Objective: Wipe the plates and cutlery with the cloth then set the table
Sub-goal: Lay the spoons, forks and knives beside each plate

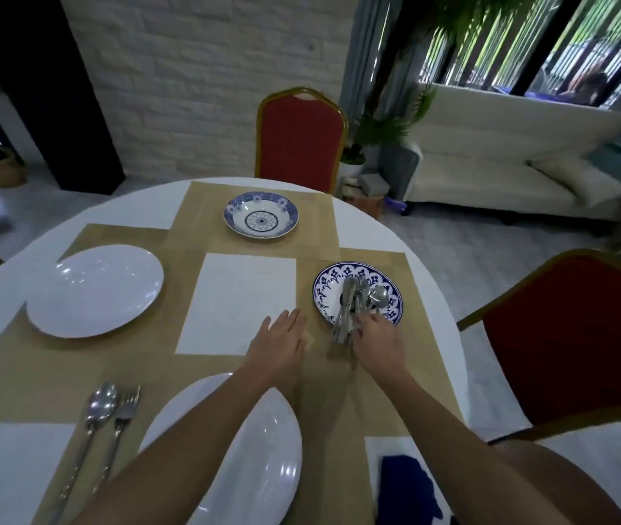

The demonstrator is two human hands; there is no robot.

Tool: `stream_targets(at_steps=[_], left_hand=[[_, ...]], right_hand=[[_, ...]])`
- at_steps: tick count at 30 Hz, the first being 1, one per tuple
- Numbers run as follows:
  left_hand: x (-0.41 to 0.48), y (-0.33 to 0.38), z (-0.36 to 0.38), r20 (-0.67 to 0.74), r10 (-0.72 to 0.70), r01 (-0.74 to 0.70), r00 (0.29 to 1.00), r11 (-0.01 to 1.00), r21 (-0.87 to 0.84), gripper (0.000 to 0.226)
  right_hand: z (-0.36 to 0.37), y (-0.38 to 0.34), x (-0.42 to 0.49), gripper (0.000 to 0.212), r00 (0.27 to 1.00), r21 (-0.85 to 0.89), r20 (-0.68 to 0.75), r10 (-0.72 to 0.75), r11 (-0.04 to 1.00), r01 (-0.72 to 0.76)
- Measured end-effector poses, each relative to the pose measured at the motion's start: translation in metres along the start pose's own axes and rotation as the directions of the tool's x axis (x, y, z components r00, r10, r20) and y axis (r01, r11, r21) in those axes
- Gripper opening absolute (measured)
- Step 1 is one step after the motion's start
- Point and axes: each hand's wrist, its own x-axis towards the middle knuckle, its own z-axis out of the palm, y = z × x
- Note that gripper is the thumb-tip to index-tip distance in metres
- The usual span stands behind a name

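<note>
The cutlery bundle (354, 305) is being gripped near the handles by the right hand (375, 337), fingers curled round it, on the patterned plate (325, 284) at three o'clock of the table (13, 286). The left hand (278, 341) is being held flat and empty. The steel is being judged stiff, slick and likely to slide apart — a firm mid-handle grasp is being advised.

Round white table (127, 210). Tan placemats (131, 358) lie on it in a cross, carrying four plates (95, 289). Central white rectangle (241, 301), possibly bare tabletop. Blue cloth (403, 483) at near right edge.
</note>
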Motion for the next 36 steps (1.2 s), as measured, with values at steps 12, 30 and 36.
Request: stream_targets(at_steps=[12,30,36], left_hand=[[0.058,0.036,0.03,0.16,0.045,-0.066,0.986,0.99,0.128,0.065],[0.049,0.005,0.036,0.073,-0.017,0.017,0.997,1.0,0.004,0.066],[-0.014,-0.068,0.011,-0.12,-0.23,0.215,0.966,0.968,-0.132,0.055]], right_hand=[[0.01,0.018,0.063,0.023,0.99,0.113,0.142,0.019,0.993,-0.036],[0.011,0.01,0.078,0.028,0.941,0.316,0.278,0.195,0.906,-0.281],[0.004,-0.033,0.05,0.039,0.957,0.434,0.25,0.145,0.867,-0.245]])
